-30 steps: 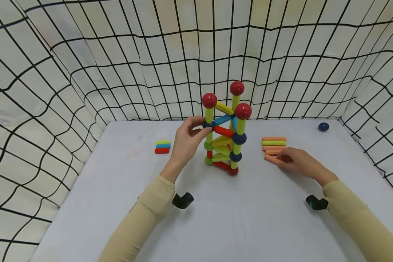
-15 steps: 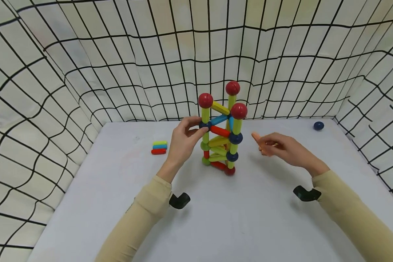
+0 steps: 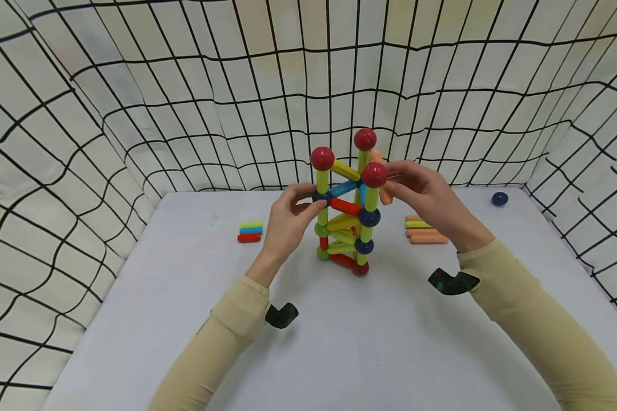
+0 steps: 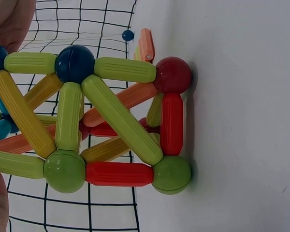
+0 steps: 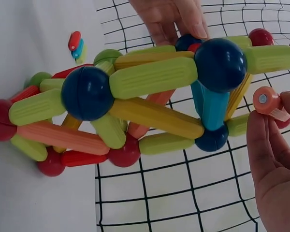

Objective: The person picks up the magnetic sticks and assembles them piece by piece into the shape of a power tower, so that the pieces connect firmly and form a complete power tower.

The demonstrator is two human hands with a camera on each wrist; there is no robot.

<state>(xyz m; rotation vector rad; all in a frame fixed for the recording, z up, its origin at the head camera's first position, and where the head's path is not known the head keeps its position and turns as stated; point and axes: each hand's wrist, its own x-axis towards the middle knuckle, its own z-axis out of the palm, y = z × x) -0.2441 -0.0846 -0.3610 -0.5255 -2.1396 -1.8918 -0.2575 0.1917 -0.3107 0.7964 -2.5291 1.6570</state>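
Note:
A tower of magnetic rods and balls (image 3: 344, 206) stands upright on the white table, topped by red balls. My left hand (image 3: 290, 220) pinches a dark blue ball (image 3: 320, 197) on its left side between thumb and fingers. On the tower's right, my right hand (image 3: 420, 193) holds an orange magnetic rod (image 3: 387, 197) beside the upper part, partly hidden behind the front red ball (image 3: 374, 175). In the right wrist view the orange rod (image 5: 267, 101) shows its round magnet end, gripped by thumb and fingers near the upper level.
Orange and yellow-green rods (image 3: 425, 236) lie in a row right of the tower. Three short rods (image 3: 250, 231) lie to the left. A dark blue ball (image 3: 500, 198) rests at the back right. Black netting (image 3: 267, 97) over white cloth surrounds the table.
My right hand has picked up an orange rod from the row and carried it up and left to the tower's top right. My left hand keeps its hold on the blue ball.

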